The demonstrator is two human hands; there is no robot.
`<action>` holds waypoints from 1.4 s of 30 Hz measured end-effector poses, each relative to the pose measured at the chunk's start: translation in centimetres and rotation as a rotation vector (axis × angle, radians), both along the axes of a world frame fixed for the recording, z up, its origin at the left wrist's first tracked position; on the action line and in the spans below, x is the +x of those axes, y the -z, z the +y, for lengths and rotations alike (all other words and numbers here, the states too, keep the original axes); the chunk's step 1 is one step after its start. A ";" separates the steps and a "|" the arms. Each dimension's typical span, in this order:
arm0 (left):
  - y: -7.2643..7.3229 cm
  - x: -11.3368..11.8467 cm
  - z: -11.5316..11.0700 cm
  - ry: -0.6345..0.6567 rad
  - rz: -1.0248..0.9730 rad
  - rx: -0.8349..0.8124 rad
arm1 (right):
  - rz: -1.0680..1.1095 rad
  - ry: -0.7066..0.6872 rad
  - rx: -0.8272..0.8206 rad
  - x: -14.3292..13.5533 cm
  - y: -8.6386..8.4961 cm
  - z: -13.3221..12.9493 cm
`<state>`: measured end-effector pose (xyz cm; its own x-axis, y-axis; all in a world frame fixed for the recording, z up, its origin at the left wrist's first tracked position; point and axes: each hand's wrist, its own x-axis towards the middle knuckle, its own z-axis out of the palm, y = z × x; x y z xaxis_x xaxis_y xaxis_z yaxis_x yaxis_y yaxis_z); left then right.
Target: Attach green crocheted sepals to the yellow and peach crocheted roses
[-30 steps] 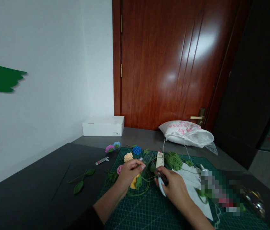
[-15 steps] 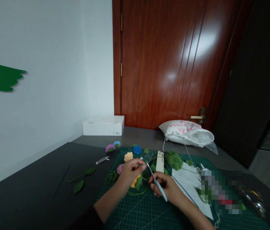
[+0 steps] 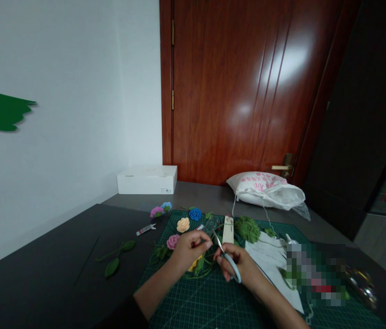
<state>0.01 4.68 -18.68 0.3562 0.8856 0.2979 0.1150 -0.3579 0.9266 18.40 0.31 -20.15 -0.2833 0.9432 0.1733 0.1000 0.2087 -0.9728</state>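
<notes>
We count six flowers: a blue layered rose (image 3: 195,214) at eleven o'clock from the hands, a cream layered rose (image 3: 183,225) and a pink layered rose (image 3: 172,242) at about ten, a yellow flower (image 3: 196,263) at eight, partly hidden by the left arm, and, farther off at ten, a mauve flower (image 3: 156,212) beside a pale-blue flower (image 3: 166,207). There is one sprig with two flat green leaves (image 3: 112,267) at nine, one fuzzy green yarn ball (image 3: 247,230) at two, and one crinkled white sack with pink lettering (image 3: 266,189) at one. A smooth white rectangular box (image 3: 147,180) sits on the dark grey surface (image 3: 52,288); the roses lie on a green gridded mat (image 3: 213,304). Our right hand (image 3: 244,265) is curled around scissors with pale grey-blue handles and slim metal blades (image 3: 231,262), raised over the mat, their tips toward eleven and just beside our left fingertips. Our left hand (image 3: 191,245) has thumb and forefinger pinched together; we cannot tell what, if anything, lies between them.
</notes>
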 end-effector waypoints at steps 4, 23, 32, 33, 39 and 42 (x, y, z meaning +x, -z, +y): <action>0.1 0.0 0.0 0.008 -0.002 -0.008 | -0.033 0.064 0.045 0.4 -0.2 0.4; -1.3 0.0 -0.9 -0.033 -0.262 -0.168 | -1.223 0.669 0.041 7.7 -1.2 -0.6; -2.4 -0.1 -1.4 -0.020 -0.446 -0.217 | -1.355 0.636 0.140 6.9 -0.9 -1.2; -2.4 -0.1 -1.4 -0.019 -0.461 -0.219 | -1.344 0.641 0.147 7.0 -0.9 -1.2; -2.5 -0.5 -1.1 -0.042 -0.513 -0.234 | -1.118 0.601 0.222 6.9 -1.6 -0.5; -2.5 -0.8 -0.8 -0.061 -0.533 -0.247 | -0.948 0.469 0.286 5.2 -1.6 -0.2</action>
